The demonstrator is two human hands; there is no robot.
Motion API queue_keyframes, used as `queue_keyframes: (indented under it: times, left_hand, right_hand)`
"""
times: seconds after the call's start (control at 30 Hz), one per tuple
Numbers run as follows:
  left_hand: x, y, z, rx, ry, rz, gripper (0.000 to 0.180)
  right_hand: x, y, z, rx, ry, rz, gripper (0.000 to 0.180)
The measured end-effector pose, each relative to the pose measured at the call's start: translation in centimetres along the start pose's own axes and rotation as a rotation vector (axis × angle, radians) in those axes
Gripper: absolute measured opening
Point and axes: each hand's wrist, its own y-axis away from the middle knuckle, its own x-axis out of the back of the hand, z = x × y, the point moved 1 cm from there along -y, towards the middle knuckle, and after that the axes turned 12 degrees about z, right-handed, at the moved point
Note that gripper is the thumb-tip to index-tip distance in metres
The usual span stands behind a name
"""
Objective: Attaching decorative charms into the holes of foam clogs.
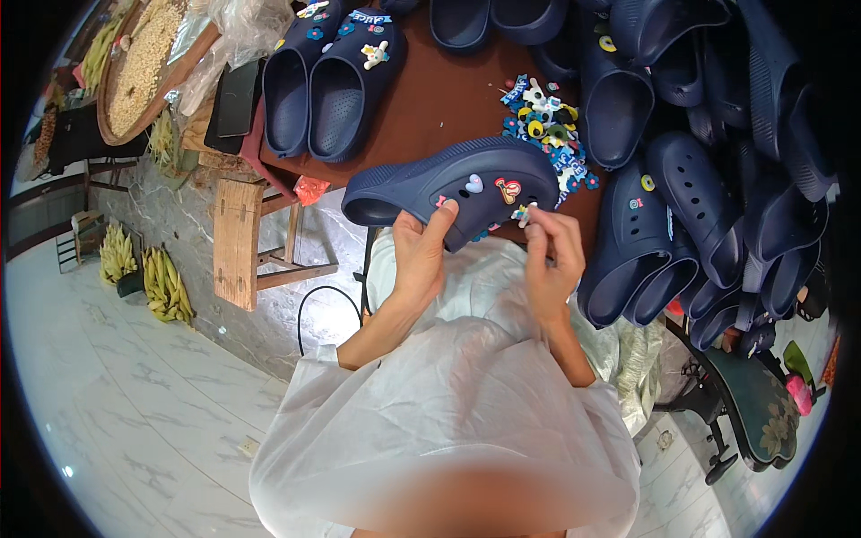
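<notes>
A navy clog [404,184] is held on its side over my lap, at the near edge of the brown table [430,112]. My left hand [420,255] grips its lower edge, with the thumb against the upper near a small pink charm. A pale heart charm [473,184] and a red-and-tan charm [508,191] sit on the upper. My right hand [553,260] pinches a small white-and-coloured shoe charm [520,213] against the clog near the toe; the fingers partly cover it. Just beyond the clog lies a pile of loose charms [543,112].
Several navy clogs [623,238] are heaped on the right. A decorated pair [345,94] stands at the far left of the table, by a dark phone [235,100]. To the left are a wooden stool [238,242] and corn cobs [166,287]; a chair [753,403] stands at lower right.
</notes>
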Motion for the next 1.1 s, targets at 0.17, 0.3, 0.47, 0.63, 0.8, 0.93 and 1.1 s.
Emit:
queue_keyframes:
  times: [0.17, 0.3, 0.47, 0.63, 0.8, 0.93, 1.1]
  left_hand:
    - [0.2, -0.4, 0.2, -0.032, 0.013, 0.005, 0.03]
    - [0.1, -0.8, 1.1, 0.07, 0.028, 0.004, 0.029]
    - [-0.1, -1.1, 1.9, 0.168, 0.089, 0.036, 0.031]
    - [0.0, -1.6, 1.9, 0.266, 0.153, 0.074, 0.045]
    - [-0.5, -2.0, 1.8, 0.336, 0.2, 0.055, 0.045]
    - [-0.5, -2.6, 1.6, 0.347, 0.187, 0.065, 0.045]
    - [-0.4, -2.9, 1.2, 0.378, 0.185, 0.086, 0.045]
  right_hand:
    - [1.6, -1.2, 1.7, 0.015, 0.187, 0.114, 0.022]
    - [1.3, -2.6, 2.2, 0.004, 0.147, 0.061, 0.032]
    - [0.9, -3.8, 1.8, -0.126, 0.121, -0.04, 0.035]
    - [0.2, -4.8, 1.9, -0.09, 0.137, -0.058, 0.034]
    - [0.0, -5.5, 2.3, -0.135, 0.145, -0.072, 0.034]
    - [-0.2, -5.7, 2.8, -0.121, 0.128, -0.087, 0.034]
    - [-0.5, -5.8, 2.1, -0.07, 0.187, -0.03, 0.031]
